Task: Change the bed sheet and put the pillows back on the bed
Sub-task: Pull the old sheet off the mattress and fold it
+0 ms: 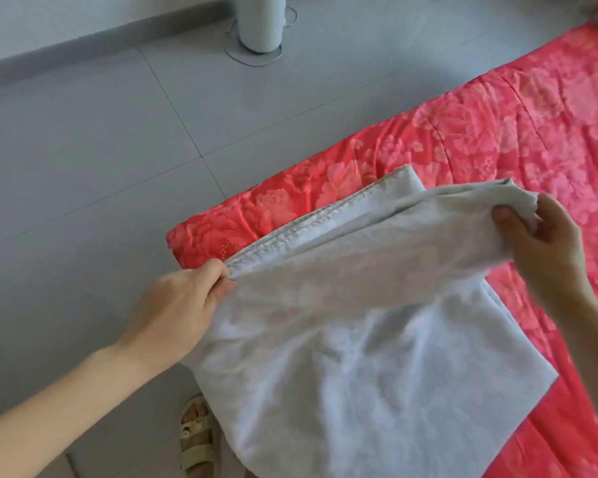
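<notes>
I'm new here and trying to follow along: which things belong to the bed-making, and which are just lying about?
Part of the job: pale folded sheet, held by the left hand and right hand; red floral bedding under it.
Just there: white cylindrical stand and its cord; sandal; grey tiled floor.

A single view is supplied: a wide-angle camera worn on the person's head, facing forward and steeply down. It looks from above across the near corner of the red floral quilted bed cover [463, 132], which runs from lower centre to upper right. The pale grey folded fabric sheet [359, 322], left hand [176, 305] and right hand [546, 243] lie closest to the lens. The grey tiled floor [101, 150] fills the left side. A white cylindrical post [261, 22] marks the far top edge. A beige strapped sandal [197, 439] sits at the bottom edge, almost beneath the camera.
</notes>
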{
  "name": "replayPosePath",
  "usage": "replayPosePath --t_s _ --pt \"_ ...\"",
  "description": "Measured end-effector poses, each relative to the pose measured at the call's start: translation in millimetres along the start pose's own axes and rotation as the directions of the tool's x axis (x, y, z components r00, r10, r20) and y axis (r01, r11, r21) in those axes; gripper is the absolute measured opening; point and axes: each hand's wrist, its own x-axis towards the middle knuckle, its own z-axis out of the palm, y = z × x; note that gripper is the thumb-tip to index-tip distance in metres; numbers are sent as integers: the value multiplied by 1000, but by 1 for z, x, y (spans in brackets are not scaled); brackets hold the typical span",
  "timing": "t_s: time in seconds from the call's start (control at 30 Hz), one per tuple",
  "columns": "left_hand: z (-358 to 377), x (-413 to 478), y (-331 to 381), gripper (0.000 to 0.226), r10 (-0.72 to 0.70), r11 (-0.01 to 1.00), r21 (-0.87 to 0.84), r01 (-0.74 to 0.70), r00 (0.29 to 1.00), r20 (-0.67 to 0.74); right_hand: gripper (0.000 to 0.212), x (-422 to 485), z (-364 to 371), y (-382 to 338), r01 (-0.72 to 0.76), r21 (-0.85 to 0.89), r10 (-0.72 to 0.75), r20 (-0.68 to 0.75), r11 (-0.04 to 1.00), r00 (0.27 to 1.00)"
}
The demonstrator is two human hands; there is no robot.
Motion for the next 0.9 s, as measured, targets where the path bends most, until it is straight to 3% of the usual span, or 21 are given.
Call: replayPosePath --t_s 0.1,0.2,0.27,0.33,0.4,0.43,0.5,0.6,0.7,0.77,0.83,0.9 --pt "-20 9 32 37 198 979 54 -195 978 -61 11 -14 -70 -40 -19 -76 12 -92 997 996" --pt "-23 37 45 32 228 964 167 -206 966 -124 13 27 -90 -70 17 -78 -34 -224 997 974" --pt "-8 56 38 26 150 963 246 -115 980 -127 19 69 -65 -63 49 -190 -86 -193 981 977" --pt "17 72 16 25 -53 945 321 59 998 -26 45 106 -20 -33 -34 -427 33 -9 904 999" --pt "45 80 -11 27 -324 880 417 229 930 173 77 126 21 9 -116 -485 220 164 867 962" --pt "56 82 -21 27 -402 855 442 271 885 235 84 128 37 27 -168 -455 274 179 874 945" --pt "73 82 -32 28 -451 859 387 335 853 264 70 115 56 52 -235 -471 320 108 850 941" --pt "87 79 -31 28 -455 858 351 375 872 181 50 75 57 72 -199 -590 276 43 783 960" --pt "94 78 -17 32 -297 862 430 270 955 -4 44 29 35 113 -268 -617 313 -37 740 949" --pt "105 80 3 37 -33 891 450 63 997 -74 44 -4 17 148 -339 -654 368 -98 676 925" --pt "122 86 32 39 247 873 440 -208 968 -33 44 -34 1 176 -397 -687 437 -127 608 890" --pt "142 102 65 42 412 824 398 -402 909 65 40 -55 -15 202 -457 -701 520 -142 547 842"
